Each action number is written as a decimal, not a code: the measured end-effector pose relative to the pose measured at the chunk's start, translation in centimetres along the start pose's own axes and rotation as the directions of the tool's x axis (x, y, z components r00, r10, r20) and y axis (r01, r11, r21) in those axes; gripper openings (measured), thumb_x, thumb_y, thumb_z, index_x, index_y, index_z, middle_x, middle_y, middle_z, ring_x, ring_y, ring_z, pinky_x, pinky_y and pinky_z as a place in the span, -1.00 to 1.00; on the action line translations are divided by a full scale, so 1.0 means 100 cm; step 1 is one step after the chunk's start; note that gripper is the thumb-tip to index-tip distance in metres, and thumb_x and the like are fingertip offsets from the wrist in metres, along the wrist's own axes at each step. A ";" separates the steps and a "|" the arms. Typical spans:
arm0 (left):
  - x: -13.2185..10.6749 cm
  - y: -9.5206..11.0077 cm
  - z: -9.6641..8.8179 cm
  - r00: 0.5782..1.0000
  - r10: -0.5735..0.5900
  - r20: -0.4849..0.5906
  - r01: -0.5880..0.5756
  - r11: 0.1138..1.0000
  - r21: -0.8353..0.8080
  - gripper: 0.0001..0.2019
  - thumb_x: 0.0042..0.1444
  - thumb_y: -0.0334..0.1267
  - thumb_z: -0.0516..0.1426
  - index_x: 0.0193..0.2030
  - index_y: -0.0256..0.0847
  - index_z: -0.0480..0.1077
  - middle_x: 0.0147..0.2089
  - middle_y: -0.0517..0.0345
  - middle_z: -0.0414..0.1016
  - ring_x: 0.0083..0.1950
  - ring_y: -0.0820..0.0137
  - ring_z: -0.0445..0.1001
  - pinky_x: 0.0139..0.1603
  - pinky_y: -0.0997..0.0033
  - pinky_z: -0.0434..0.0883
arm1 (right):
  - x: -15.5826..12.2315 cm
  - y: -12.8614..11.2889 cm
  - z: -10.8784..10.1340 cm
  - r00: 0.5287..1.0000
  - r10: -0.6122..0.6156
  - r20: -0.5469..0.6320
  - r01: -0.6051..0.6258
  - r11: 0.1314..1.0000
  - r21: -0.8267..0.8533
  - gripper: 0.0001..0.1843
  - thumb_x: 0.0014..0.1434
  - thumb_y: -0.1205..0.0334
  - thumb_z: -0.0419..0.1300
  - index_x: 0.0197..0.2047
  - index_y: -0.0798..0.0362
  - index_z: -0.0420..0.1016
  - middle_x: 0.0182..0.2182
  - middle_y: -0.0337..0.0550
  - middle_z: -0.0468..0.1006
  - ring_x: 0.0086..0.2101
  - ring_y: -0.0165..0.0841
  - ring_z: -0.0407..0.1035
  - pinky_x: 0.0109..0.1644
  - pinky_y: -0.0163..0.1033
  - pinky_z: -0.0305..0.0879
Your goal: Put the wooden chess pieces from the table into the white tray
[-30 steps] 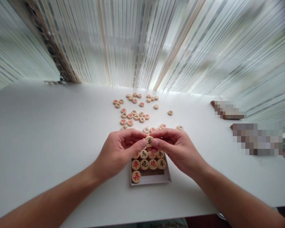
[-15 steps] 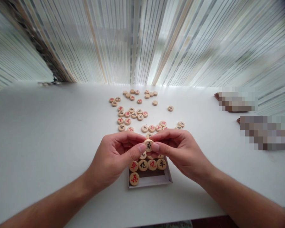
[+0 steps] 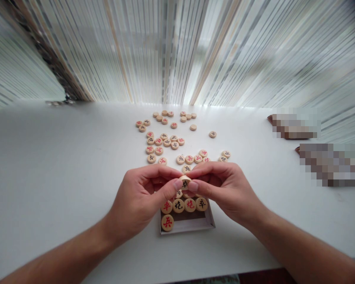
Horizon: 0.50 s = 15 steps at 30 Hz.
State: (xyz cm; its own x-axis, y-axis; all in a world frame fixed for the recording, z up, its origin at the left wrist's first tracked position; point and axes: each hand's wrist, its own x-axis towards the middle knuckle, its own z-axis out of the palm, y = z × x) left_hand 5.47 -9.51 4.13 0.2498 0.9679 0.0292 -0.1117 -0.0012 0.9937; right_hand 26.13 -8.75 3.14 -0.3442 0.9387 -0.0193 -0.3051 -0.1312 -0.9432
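So you've got one wooden chess piece [image 3: 185, 182] pinched between both hands, thumbs on the near side and fingers behind it. Your left hand [image 3: 137, 195] grips its left edge, and your right hand [image 3: 226, 191] has the right edge. The piece is tilted, with its black character facing you, and it's up over the far part of the shallow box [image 3: 192, 226], so it and your fingers hide some of what's in there.

In the box you can see a full row: red chariot piece [image 3: 166, 206], black cannon piece [image 3: 178, 205], red cannon piece [image 3: 190, 205], then black soldier piece [image 3: 201, 204]. One red soldier piece [image 3: 167, 223] sits alone in the near left corner, touching that row or just beside it, can't tell which.

Past your hands, loose pieces [image 3: 174, 145] are scattered over the white surface [image 3: 71, 165], some showing plain faces. A striped curtain [image 3: 144, 55] hangs behind it all.
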 end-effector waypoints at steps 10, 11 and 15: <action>-0.004 -0.003 -0.002 0.997 0.075 -0.002 -0.075 0.991 0.109 -0.89 0.19 -0.37 0.43 -0.15 -0.14 0.75 -0.22 0.15 0.78 -0.23 0.37 0.74 -0.17 0.55 0.69 | -0.001 -0.001 0.003 0.999 -0.029 -0.041 0.027 0.998 -0.048 -0.76 -0.02 0.27 0.70 -0.26 -0.06 0.85 -0.37 -0.16 0.78 -0.36 -0.35 0.69 -0.25 -0.39 0.68; -0.004 -0.003 -0.001 0.997 0.082 -0.004 -0.081 0.990 0.114 -0.89 0.19 -0.38 0.43 -0.15 -0.15 0.75 -0.23 0.15 0.78 -0.24 0.38 0.74 -0.18 0.55 0.69 | -0.001 -0.001 0.004 0.998 -0.040 -0.042 0.038 0.998 -0.055 -0.76 -0.02 0.27 0.70 -0.26 -0.06 0.85 -0.36 -0.16 0.78 -0.35 -0.34 0.69 -0.24 -0.39 0.68; -0.003 -0.002 0.000 0.996 0.093 -0.003 -0.092 0.989 0.116 -0.90 0.19 -0.41 0.42 -0.16 -0.17 0.74 -0.24 0.16 0.76 -0.26 0.41 0.72 -0.19 0.57 0.67 | -0.001 -0.002 0.006 0.995 -0.098 -0.027 0.096 0.992 -0.077 -0.76 0.00 0.27 0.69 -0.23 -0.04 0.85 -0.36 -0.14 0.78 -0.33 -0.33 0.67 -0.24 -0.36 0.67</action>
State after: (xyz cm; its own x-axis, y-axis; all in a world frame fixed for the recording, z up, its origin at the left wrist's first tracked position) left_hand 5.40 -9.83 3.93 0.2356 0.9643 0.1212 -0.0216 -0.1194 0.9926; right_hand 25.74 -9.03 3.49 -0.2889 0.9552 0.0646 -0.2672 -0.0157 -0.9635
